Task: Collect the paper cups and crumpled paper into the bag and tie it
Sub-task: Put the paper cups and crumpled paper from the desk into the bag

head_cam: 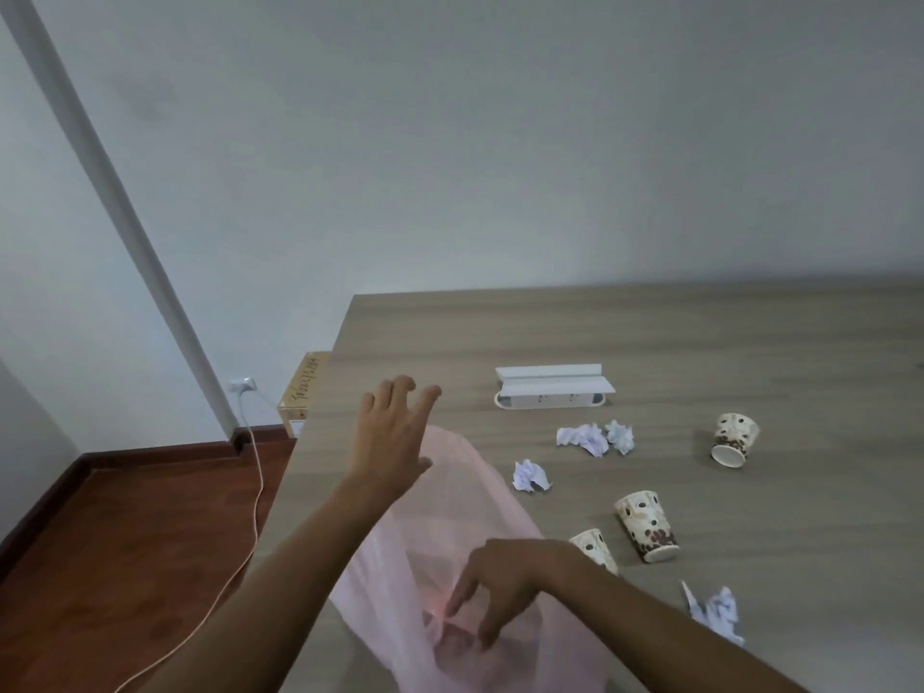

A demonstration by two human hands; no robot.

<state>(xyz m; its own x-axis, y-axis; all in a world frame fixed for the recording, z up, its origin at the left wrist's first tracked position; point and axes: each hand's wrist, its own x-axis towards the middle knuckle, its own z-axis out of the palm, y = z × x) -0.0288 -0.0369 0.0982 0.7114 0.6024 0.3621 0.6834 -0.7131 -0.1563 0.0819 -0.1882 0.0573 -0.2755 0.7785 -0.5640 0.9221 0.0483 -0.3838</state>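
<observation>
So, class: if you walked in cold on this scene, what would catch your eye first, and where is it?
Most striking is the pink bag spread at the table's near left edge, with the left hand raised open above it and the right hand pinching its film. To its right, patterned paper cups and crumpled paper lie scattered over the wooden table.

The left hand [392,437] is spread wide above the thin pink plastic bag [465,502]; the right hand [505,587] pinches it. Spotted paper cups [647,525] lie nearby.
</observation>
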